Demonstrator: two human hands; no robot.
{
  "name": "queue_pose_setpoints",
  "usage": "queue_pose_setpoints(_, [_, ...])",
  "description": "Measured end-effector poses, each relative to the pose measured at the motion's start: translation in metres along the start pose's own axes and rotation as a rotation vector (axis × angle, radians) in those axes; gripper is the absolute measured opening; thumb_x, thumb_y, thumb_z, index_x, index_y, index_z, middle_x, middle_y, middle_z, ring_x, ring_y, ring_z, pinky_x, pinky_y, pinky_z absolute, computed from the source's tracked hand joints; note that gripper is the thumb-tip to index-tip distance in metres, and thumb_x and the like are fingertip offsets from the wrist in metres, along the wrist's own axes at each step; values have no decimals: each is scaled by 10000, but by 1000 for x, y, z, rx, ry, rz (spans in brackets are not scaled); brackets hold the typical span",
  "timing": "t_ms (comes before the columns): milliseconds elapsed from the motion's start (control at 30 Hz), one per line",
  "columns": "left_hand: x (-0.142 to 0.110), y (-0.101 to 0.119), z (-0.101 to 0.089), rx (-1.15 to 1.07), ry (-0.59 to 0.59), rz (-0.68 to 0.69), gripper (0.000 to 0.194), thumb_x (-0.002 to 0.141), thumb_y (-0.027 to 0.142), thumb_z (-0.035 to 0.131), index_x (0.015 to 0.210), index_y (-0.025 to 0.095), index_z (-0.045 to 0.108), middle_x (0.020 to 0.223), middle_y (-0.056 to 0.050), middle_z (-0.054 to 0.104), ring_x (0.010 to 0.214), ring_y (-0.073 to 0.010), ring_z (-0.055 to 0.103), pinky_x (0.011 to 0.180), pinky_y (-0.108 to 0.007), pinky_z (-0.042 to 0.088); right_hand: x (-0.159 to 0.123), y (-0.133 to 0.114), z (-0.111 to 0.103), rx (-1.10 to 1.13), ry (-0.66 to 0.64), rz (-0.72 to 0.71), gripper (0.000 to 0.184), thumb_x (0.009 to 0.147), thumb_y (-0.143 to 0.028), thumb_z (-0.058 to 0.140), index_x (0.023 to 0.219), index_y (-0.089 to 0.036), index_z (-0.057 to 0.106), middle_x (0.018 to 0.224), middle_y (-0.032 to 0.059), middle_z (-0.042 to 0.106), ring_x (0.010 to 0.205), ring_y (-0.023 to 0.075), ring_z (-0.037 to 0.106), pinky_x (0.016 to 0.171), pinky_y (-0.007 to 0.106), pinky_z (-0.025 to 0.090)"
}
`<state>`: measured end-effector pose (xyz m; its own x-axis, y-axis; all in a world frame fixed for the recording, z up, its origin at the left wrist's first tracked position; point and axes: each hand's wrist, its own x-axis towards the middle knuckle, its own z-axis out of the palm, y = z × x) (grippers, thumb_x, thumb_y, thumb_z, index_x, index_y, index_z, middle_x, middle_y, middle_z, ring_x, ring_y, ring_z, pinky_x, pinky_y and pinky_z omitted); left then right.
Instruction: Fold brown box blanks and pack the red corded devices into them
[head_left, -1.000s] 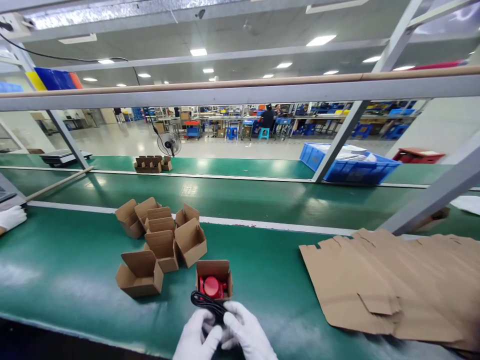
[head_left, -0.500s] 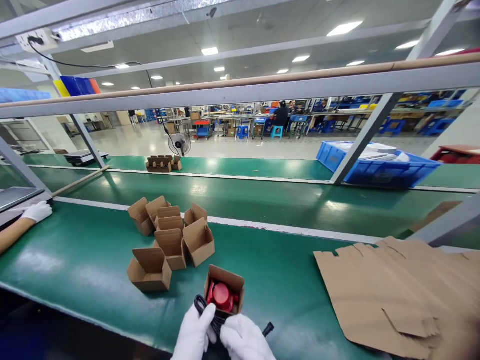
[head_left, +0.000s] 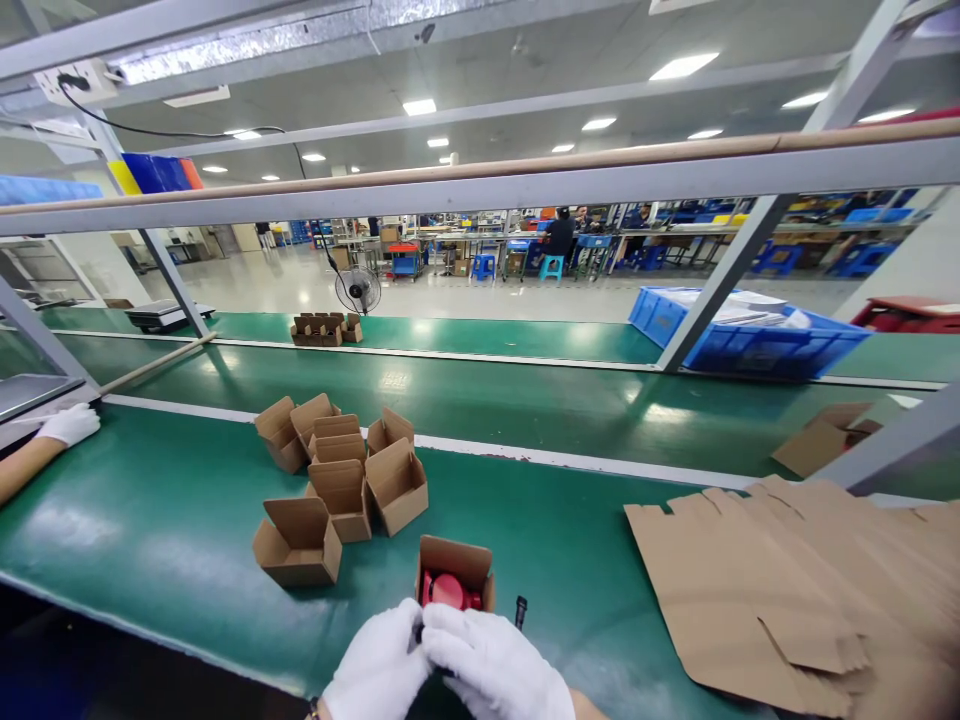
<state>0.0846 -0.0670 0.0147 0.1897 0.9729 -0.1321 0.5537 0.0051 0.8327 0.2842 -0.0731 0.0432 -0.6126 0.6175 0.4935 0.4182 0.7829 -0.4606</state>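
Both my hands wear white gloves and meet at the near side of a small open cardboard box [head_left: 459, 556]. A red device with a round top [head_left: 445, 590] sits inside that box. My left hand [head_left: 381, 660] is closed, fingertips against the other hand. Fingers bent, my right hand [head_left: 487, 655] covers most of the black cable, which both hands grip. Only the cable's plug end [head_left: 520, 610] sticks out clearly, beyond the right hand. The hands hide the rest of the cable and the box's front wall.
Several open cardboard boxes [head_left: 300, 545] stand ahead to the left on the green table [head_left: 555, 560]. Flat cardboard sheets [head_left: 742, 590] lie at right. Another carton [head_left: 821, 440] moves in behind a post. A blue crate [head_left: 772, 345] stands farther back. A co-worker's gloved hand [head_left: 71, 425] rests at far left.
My hands have come together over the cable, hiding its loops. The plug end now points more upright. The box beneath has shifted slightly, and a carton has come into view at the right.
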Motion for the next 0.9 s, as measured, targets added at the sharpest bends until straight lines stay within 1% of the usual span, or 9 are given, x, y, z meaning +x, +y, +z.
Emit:
queue_pose_setpoints(67, [1, -7, -5, -136, 11, -66, 366, 684, 492, 740, 913, 213, 675, 793, -28, 703, 753, -232, 648, 693, -327, 513, -5, 1, -1, 72, 22, 71, 252, 937, -138, 469, 1050, -264, 655, 974, 12, 710, 851, 165, 675, 791, 232, 547])
queue_pose_setpoints(167, [8, -10, -2, -294, 127, 51, 1101, 371, 473, 934, 1334, 170, 495, 1252, -129, 643, 1131, -322, 611, 997, -418, 489, -13, 0, -3, 185, 28, 168, 235, 871, -120, 501, 1003, -246, 649, 932, 18, 681, 844, 174, 659, 791, 248, 548])
queue_pose_setpoints(200, [11, -7, 3, -312, 88, 100, 1191, 319, 425, 958, 1370, 172, 458, 1332, -149, 602, 1205, -344, 578, 1065, -438, 452, -14, 0, -4, 217, 17, 184, 241, 842, -106, 514, 986, -243, 650, 927, 18, 679, 842, 176, 658, 788, 250, 549])
queue_pose_setpoints(300, [21, 6, 25, -352, -19, 98, 744, 535, 368, 889, 1181, 180, 571, 1139, -122, 703, 1048, -295, 671, 992, -412, 521, -16, 2, -5, 236, 55, 266, 295, 768, -69, 534, 979, -241, 649, 968, 23, 689, 884, 183, 669, 825, 263, 557])
queue_pose_setpoints(433, [28, 5, 55, -311, 302, 68, 555, 620, 438, 822, 1045, 189, 567, 1029, -111, 726, 957, -288, 711, 877, -393, 582, -17, 13, 5, 20, 378, 461, 288, 802, -87, 519, 1033, -235, 609, 977, 45, 694, 878, 191, 696, 816, 280, 588])
queue_pose_setpoints(600, [38, -1, 59, -91, 531, 139, 509, 658, 544, 761, 962, 176, 584, 873, -119, 727, 786, -291, 730, 711, -392, 604, 2, 29, 23, -339, 527, 365, 204, 907, -101, 441, 1019, -209, 574, 931, 76, 679, 828, 201, 704, 750, 295, 603])
queue_pose_setpoints(700, [49, 5, 49, 18, 563, 176, 437, 701, 559, 715, 892, 182, 602, 774, -100, 706, 690, -274, 719, 640, -370, 589, 21, 34, 24, -532, 409, 372, 202, 928, -96, 399, 953, -176, 583, 874, 96, 658, 740, 214, 696, 668, 313, 597])
queue_pose_setpoints(800, [58, 7, 41, 68, 560, 200, 357, 718, 521, 685, 847, 197, 604, 736, -89, 697, 661, -267, 712, 619, -358, 577, 47, 35, 11, -707, 20, 375, 197, 915, -71, 431, 911, -131, 619, 860, 133, 653, 665, 244, 680, 584, 352, 574])
queue_pose_setpoints(900, [64, 2, 37, 21, 572, 157, 391, 647, 532, 699, 827, 208, 575, 725, -94, 699, 642, -279, 709, 597, -368, 574, 76, 38, -6, -717, -328, 238, 110, 912, -121, 545, 888, -145, 650, 871, 118, 664, 692, 261, 681, 561, 357, 558])
